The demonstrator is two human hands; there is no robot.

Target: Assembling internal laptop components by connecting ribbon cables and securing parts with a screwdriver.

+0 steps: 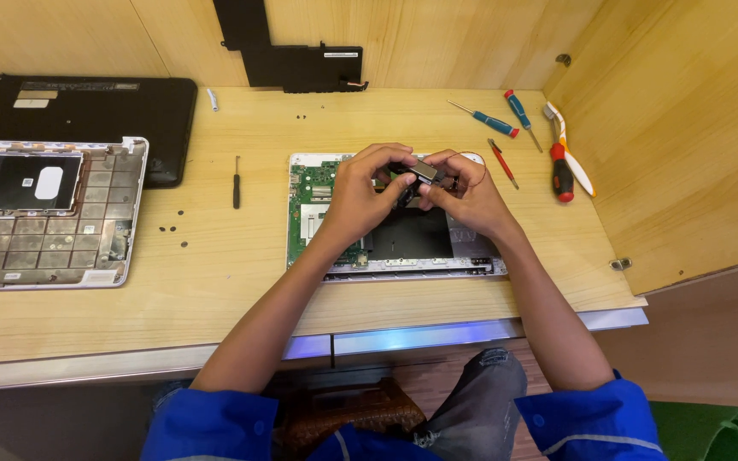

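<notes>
Bright, even, warm light; the picture is sharp.
Soft shadows lie just under the fingers (pixel 386 158); the edges bend slightly.

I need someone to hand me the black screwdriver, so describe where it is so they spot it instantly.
On the wooden desk, look in the bare strip between the white laptop keyboard frame at left and the opened laptop base in the middle. The small black screwdriver lies there alone, unlike the blue and red-handled screwdrivers grouped at the right.
</notes>
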